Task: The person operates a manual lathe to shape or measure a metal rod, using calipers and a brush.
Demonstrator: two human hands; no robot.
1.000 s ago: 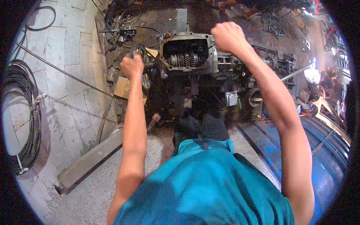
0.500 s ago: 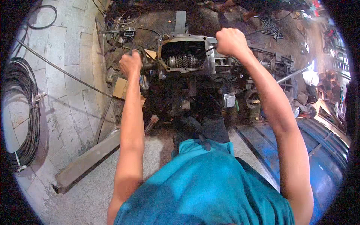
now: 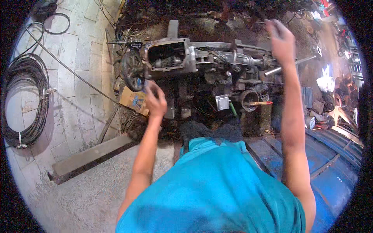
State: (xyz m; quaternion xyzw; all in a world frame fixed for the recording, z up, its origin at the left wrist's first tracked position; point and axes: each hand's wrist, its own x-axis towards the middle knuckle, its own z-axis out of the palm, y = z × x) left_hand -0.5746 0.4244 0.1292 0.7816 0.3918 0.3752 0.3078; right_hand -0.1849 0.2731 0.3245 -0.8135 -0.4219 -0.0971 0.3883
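Observation:
An opened gearbox housing lies ahead of me, with toothed gears showing through its window. A dark spoked wheel stands at its left end. My left hand is raised just below that wheel, thumb and fingers apart, with nothing visible between them. Out to the right, my right hand is lifted past the long shaft assembly. Motion smears its fingers, and whether it holds anything is unclear. A pale metal tube lies beside my right wrist.
A cardboard piece lies left of my left hand. A brush with a red and yellow handle rests in a round metal opening, near a small pale box. Coiled black cable hangs on the left wall; a long beam lies below.
My left hand has come down and right, and its closed fingers have parted. My right hand has left the gearbox's edge, moving right. The view has shifted right, baring the wheel and brush.

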